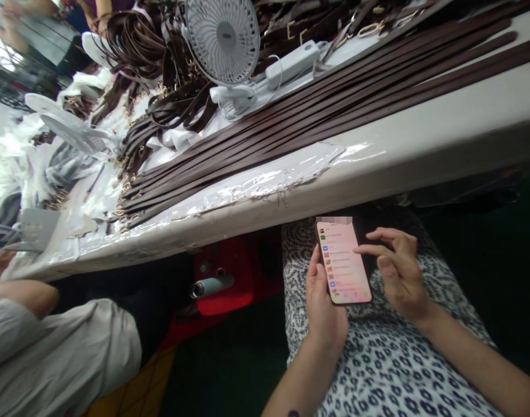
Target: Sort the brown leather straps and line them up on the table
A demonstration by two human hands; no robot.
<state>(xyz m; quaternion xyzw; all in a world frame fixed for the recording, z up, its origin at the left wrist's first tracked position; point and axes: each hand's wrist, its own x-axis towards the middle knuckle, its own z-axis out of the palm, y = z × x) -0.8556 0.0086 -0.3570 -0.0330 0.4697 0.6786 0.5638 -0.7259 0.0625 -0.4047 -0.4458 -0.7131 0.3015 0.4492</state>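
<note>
A smartphone [345, 263] with a lit pinkish screen showing a list rests in my left hand [328, 310], held above my patterned lap [377, 359]. The thumb lies along the phone's left edge, with the palm beneath it. My right hand [399, 272] hovers at the phone's right side, fingers apart and holding nothing. One fingertip is at or just over the screen's right edge; I cannot tell whether it touches.
Long dark brown leather straps [247, 139] lie along the worktable [421, 150]. Behind them stand a white fan [225, 40] and a white device [293, 62]. A co-worker's sleeve [65, 353] is at lower left. A bottle [212, 286] lies on a red stool [234, 295] below.
</note>
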